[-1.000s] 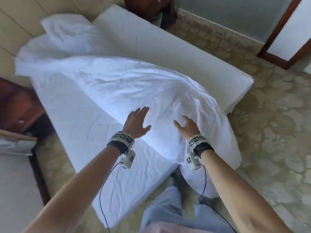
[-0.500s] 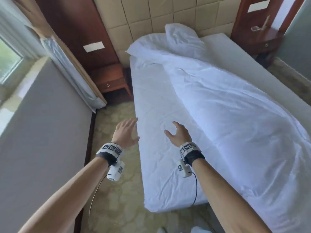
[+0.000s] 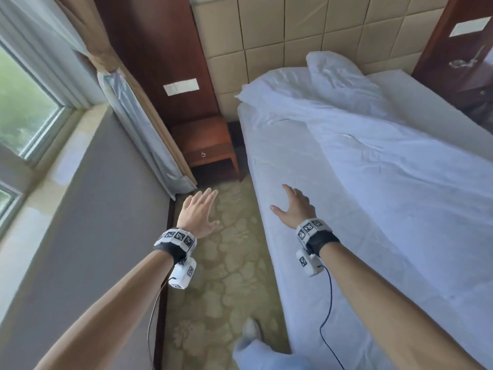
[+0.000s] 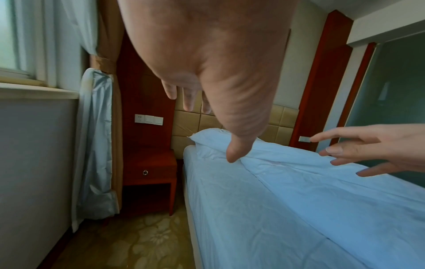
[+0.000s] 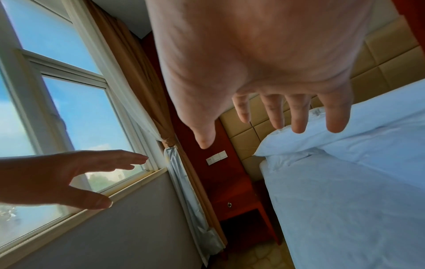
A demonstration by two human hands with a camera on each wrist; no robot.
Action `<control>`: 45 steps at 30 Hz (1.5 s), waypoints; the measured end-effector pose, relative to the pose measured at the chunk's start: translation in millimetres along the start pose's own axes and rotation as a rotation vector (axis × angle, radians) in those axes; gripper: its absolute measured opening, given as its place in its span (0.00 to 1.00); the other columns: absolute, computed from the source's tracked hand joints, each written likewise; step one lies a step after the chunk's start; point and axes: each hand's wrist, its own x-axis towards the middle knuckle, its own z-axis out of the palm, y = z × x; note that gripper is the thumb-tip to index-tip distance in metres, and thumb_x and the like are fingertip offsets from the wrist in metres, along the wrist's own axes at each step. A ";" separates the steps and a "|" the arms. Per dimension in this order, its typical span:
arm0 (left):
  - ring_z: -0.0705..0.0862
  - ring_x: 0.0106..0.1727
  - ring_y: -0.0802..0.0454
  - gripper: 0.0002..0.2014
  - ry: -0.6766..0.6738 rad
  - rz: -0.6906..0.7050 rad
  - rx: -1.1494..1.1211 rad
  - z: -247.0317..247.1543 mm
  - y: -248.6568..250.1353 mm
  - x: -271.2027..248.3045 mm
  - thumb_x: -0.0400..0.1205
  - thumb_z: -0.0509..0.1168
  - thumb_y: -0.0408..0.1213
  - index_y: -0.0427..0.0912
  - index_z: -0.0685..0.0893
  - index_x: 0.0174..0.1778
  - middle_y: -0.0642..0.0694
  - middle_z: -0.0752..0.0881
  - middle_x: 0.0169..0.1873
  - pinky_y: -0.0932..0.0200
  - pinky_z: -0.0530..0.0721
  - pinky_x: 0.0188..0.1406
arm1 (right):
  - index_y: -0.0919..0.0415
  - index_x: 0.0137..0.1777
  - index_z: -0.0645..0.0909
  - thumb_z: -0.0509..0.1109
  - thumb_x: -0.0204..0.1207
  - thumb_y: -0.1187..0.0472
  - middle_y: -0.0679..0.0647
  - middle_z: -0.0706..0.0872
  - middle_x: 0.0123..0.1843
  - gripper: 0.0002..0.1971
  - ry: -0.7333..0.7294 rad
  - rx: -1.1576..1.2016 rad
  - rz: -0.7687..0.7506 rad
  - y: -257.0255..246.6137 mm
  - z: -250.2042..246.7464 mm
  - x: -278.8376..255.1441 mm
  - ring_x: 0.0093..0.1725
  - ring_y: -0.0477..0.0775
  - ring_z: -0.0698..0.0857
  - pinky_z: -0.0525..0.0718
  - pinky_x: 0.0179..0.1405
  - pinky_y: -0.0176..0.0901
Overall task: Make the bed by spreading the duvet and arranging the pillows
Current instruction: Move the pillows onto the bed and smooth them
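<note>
A white duvet (image 3: 405, 182) lies bunched in a long diagonal heap across the bed, leaving the sheeted mattress (image 3: 282, 161) bare along its left side. Two white pillows (image 3: 280, 86) sit at the headboard, one (image 3: 336, 68) leaning on top. My left hand (image 3: 198, 209) hovers over the carpet beside the bed, fingers straight, holding nothing. My right hand (image 3: 293, 205) hangs above the mattress's left edge with fingers spread and empty. In the left wrist view the left hand (image 4: 202, 109) points toward the pillow (image 4: 209, 138); in the right wrist view the right hand (image 5: 271, 118) is splayed above the pillow (image 5: 296, 143).
A narrow aisle of patterned carpet (image 3: 229, 276) runs between the bed and a grey wall (image 3: 88, 236) under a window (image 3: 24, 108). A red-brown nightstand (image 3: 205, 145) and tied curtain (image 3: 138, 121) stand at the aisle's far end. My foot (image 3: 250, 329) is on the carpet.
I have walked from the foot of the bed round to its left side. Both hands came off the duvet and now hover empty, the left one over the aisle.
</note>
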 end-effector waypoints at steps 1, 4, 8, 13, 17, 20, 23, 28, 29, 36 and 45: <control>0.54 0.88 0.46 0.49 -0.007 0.025 0.011 -3.2 -16.7 28.4 0.78 0.71 0.56 0.51 0.50 0.89 0.49 0.55 0.88 0.43 0.51 0.88 | 0.43 0.87 0.56 0.67 0.78 0.33 0.55 0.62 0.87 0.41 0.013 0.002 0.015 -11.0 2.0 25.4 0.83 0.65 0.66 0.71 0.77 0.67; 0.55 0.88 0.45 0.49 -0.012 0.087 0.071 -20.0 -66.2 116.1 0.78 0.71 0.55 0.51 0.50 0.89 0.48 0.55 0.88 0.43 0.52 0.88 | 0.46 0.87 0.55 0.67 0.79 0.33 0.55 0.59 0.88 0.42 0.034 -0.012 0.064 -45.3 0.6 96.8 0.84 0.65 0.63 0.69 0.79 0.66; 0.55 0.88 0.44 0.49 -0.037 0.121 0.087 -51.3 -116.0 216.8 0.78 0.71 0.54 0.51 0.50 0.89 0.48 0.55 0.88 0.42 0.53 0.87 | 0.47 0.87 0.55 0.66 0.79 0.33 0.55 0.58 0.89 0.42 0.055 -0.033 0.116 -83.8 -16.9 172.7 0.85 0.65 0.61 0.66 0.80 0.68; 0.56 0.88 0.43 0.49 -0.058 0.203 0.145 -68.6 -164.2 365.3 0.77 0.72 0.53 0.50 0.51 0.89 0.48 0.56 0.88 0.42 0.52 0.87 | 0.46 0.88 0.54 0.67 0.79 0.33 0.56 0.55 0.90 0.42 0.107 -0.043 0.187 -103.0 -33.4 288.6 0.87 0.65 0.58 0.63 0.81 0.70; 0.55 0.88 0.43 0.50 -0.065 0.295 0.205 -63.1 -190.7 512.5 0.77 0.73 0.53 0.49 0.49 0.89 0.48 0.55 0.88 0.43 0.51 0.88 | 0.43 0.89 0.49 0.68 0.79 0.33 0.57 0.50 0.91 0.45 0.149 -0.107 0.257 -96.3 -29.2 406.1 0.88 0.65 0.54 0.59 0.83 0.72; 0.54 0.88 0.42 0.52 -0.056 0.436 0.303 -62.0 -186.2 620.6 0.77 0.73 0.52 0.47 0.47 0.90 0.46 0.53 0.89 0.42 0.50 0.87 | 0.42 0.90 0.45 0.66 0.79 0.32 0.56 0.45 0.92 0.46 0.170 -0.171 0.318 -84.1 -35.4 478.5 0.89 0.66 0.51 0.57 0.84 0.72; 0.54 0.88 0.41 0.51 -0.087 0.548 0.347 -66.0 -167.2 712.6 0.79 0.71 0.53 0.49 0.44 0.90 0.46 0.51 0.89 0.42 0.52 0.87 | 0.42 0.90 0.42 0.66 0.80 0.32 0.56 0.42 0.92 0.47 0.156 -0.231 0.401 -71.2 -52.4 531.9 0.90 0.66 0.48 0.55 0.85 0.73; 0.52 0.89 0.40 0.51 -0.143 0.685 0.388 -53.8 -104.7 852.0 0.81 0.68 0.56 0.47 0.39 0.89 0.45 0.46 0.89 0.41 0.53 0.87 | 0.41 0.89 0.35 0.69 0.78 0.32 0.55 0.36 0.91 0.52 0.146 -0.239 0.530 -31.6 -79.4 608.2 0.90 0.66 0.43 0.51 0.86 0.73; 0.52 0.89 0.40 0.52 -0.146 0.705 0.399 -47.8 -89.4 878.9 0.81 0.68 0.57 0.47 0.39 0.89 0.45 0.46 0.89 0.41 0.52 0.87 | 0.40 0.89 0.33 0.69 0.77 0.32 0.55 0.34 0.91 0.54 0.139 -0.244 0.546 -19.5 -84.2 628.3 0.90 0.66 0.41 0.49 0.86 0.73; 0.46 0.89 0.38 0.57 -0.340 0.778 0.508 6.5 -7.9 1023.9 0.80 0.71 0.59 0.48 0.33 0.88 0.43 0.39 0.89 0.36 0.52 0.86 | 0.42 0.87 0.26 0.78 0.70 0.34 0.60 0.26 0.89 0.65 0.063 -0.380 0.550 48.8 -93.8 750.6 0.89 0.69 0.36 0.40 0.84 0.78; 0.27 0.83 0.28 0.77 -0.492 1.010 0.616 76.1 44.3 1142.5 0.60 0.85 0.59 0.67 0.21 0.80 0.52 0.19 0.81 0.10 0.45 0.73 | 0.39 0.88 0.31 0.88 0.52 0.35 0.61 0.37 0.92 0.78 0.004 -0.503 0.481 85.1 -79.5 849.6 0.88 0.78 0.48 0.45 0.75 0.89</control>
